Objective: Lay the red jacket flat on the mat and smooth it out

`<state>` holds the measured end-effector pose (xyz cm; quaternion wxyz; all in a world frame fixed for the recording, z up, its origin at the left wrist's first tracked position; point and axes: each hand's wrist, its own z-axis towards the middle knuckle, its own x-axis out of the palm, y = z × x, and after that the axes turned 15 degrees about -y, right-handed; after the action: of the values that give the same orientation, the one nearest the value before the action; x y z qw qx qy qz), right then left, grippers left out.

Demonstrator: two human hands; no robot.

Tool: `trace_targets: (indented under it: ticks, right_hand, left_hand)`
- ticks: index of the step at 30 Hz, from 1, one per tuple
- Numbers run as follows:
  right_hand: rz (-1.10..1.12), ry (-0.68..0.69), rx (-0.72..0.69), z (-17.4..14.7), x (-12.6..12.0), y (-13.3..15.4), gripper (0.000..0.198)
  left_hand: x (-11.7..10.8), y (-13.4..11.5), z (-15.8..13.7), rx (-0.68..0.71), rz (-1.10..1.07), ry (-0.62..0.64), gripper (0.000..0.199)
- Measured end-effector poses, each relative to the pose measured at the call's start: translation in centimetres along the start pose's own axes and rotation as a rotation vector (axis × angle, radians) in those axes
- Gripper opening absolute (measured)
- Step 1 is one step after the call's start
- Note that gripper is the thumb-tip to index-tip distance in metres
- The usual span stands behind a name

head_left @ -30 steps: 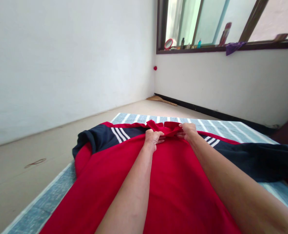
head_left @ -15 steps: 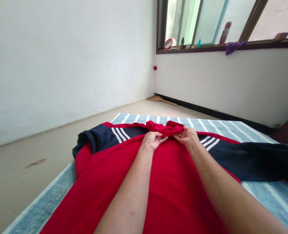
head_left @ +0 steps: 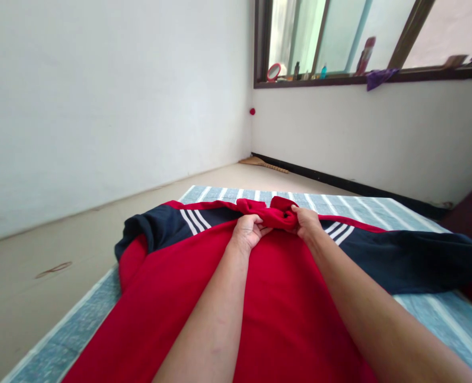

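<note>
A red jacket [head_left: 283, 298] with navy sleeves and white shoulder stripes lies spread out, its collar [head_left: 273, 214] at the far end. My left hand [head_left: 248, 232] pinches the collar's left part between thumb and fingers. On the right side of the collar, my right hand [head_left: 305, 221] grips the fabric with the thumb on top; its other fingers are mostly hidden under the cloth. The left sleeve [head_left: 143, 231] is bunched and folded, while the right sleeve [head_left: 411, 260] stretches out sideways.
Beneath the jacket is a blue-and-white striped sheet [head_left: 339, 205]. Pale floor [head_left: 16, 276] lies to the left, with a thin brown loop [head_left: 53, 269] on it. A broom-like object [head_left: 263, 163] rests in the corner. Bottles and a round mirror [head_left: 273, 72] stand on the windowsill.
The collar's right part has been rolled inward and bunched up, and my right hand's fingers have curled around it. My left hand stays nearly in place. The view has shifted slightly.
</note>
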<state>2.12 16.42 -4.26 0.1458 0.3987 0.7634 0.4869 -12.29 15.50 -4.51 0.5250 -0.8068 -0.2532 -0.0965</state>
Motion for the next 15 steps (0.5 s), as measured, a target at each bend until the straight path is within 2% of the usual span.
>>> trace_targets:
  ticks: [4,7,9,11,13,14,15]
  right_hand:
    - [0.009,-0.049,0.024,0.6,-0.1,-0.2,0.009]
    - [0.007,-0.045,0.04,0.7,-0.3,-0.2,0.011]
    - [0.002,-0.031,0.048,0.8,-0.4,-0.2,0.011]
    - [-0.001,-0.019,0.05,0.9,-0.4,-0.2,0.011]
    - [-0.001,0.0,0.046,1.2,-0.3,-0.2,0.011]
    - [0.0,0.015,0.045,1.3,-0.3,-0.3,0.01]
    - [0.002,0.037,0.044,1.5,-0.3,-0.3,0.01]
  left_hand:
    - [0.4,-0.3,-0.1,0.135,0.166,-0.196,0.025]
    - [0.6,-0.7,-0.7,0.32,0.234,-0.374,0.038]
    - [0.6,-1.0,-1.4,0.523,0.286,-0.449,0.049]
    - [0.7,-1.0,-2.0,0.843,0.482,-0.443,0.051]
    - [1.0,-0.8,-2.5,1.163,0.805,-0.318,0.043]
    - [1.2,-0.7,-2.7,1.258,0.968,-0.238,0.037]
    - [1.4,-0.5,-2.9,1.29,1.098,-0.175,0.032]
